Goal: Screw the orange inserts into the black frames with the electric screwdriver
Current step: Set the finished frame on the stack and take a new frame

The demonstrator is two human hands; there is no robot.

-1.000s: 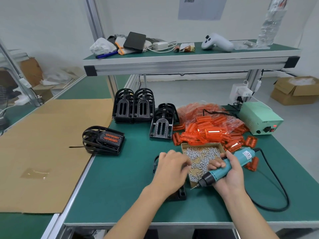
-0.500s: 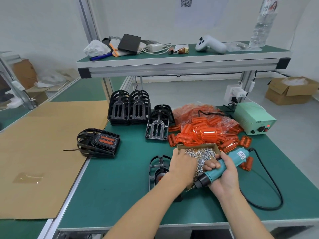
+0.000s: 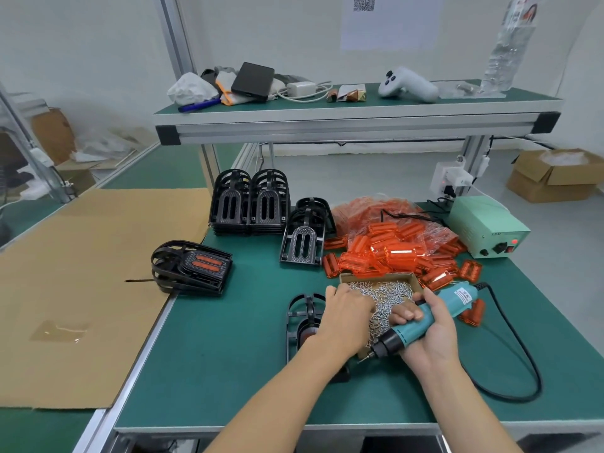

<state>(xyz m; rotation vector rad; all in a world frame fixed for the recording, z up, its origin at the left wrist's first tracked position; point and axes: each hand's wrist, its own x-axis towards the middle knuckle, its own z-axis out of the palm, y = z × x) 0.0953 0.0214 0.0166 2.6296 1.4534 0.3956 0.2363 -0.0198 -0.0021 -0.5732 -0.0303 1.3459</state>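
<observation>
While your right hand (image 3: pixel 428 335) grips the electric screwdriver (image 3: pixel 425 322), your left hand (image 3: pixel 346 315) reaches into the screw box (image 3: pixel 405 276); its fingertips are hidden. Take one screw, then seat it squarely in the black frame (image 3: pixel 302 317).

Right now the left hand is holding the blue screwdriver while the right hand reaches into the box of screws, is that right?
Not quite: the hands are swapped. In the head view the right hand holds the blue screwdriver, and the left hand reaches into the box of screws.
</observation>
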